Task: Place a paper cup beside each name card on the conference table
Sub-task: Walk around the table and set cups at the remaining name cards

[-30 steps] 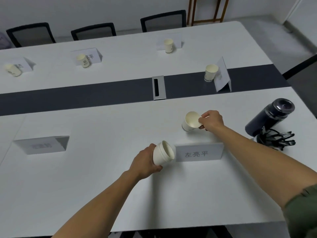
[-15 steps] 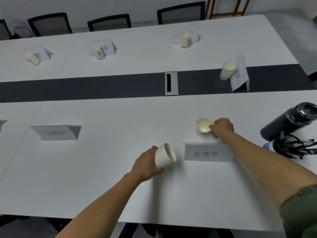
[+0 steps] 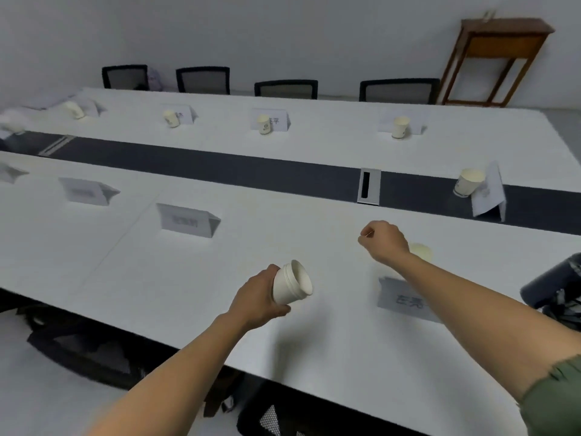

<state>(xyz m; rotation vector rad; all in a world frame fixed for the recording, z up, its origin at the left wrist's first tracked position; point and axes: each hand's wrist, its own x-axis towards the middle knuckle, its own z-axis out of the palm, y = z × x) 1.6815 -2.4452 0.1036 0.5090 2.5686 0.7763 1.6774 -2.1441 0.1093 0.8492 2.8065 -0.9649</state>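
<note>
My left hand (image 3: 257, 298) grips a short stack of white paper cups (image 3: 292, 283), tilted with the mouths facing right. My right hand (image 3: 383, 242) hovers above the table with its fingers curled and nothing in it. Just behind its wrist a paper cup (image 3: 423, 251) stands beyond the near name card (image 3: 405, 302). Two more name cards (image 3: 185, 220) (image 3: 85, 191) stand to the left with no cup beside them. Cups stand by the far-side cards (image 3: 265, 124) (image 3: 401, 127) and by the end card (image 3: 468, 182).
The white conference table (image 3: 283, 228) has a dark centre strip with a cable box (image 3: 368, 185). A dark bottle and cables (image 3: 556, 287) lie at the right edge. Black chairs (image 3: 286, 89) line the far side; a wooden stand (image 3: 496, 61) is in the corner.
My right hand let go of the cup behind the near card and moved left, away from it. The view swung left, showing more name cards. My left hand still holds the stack.
</note>
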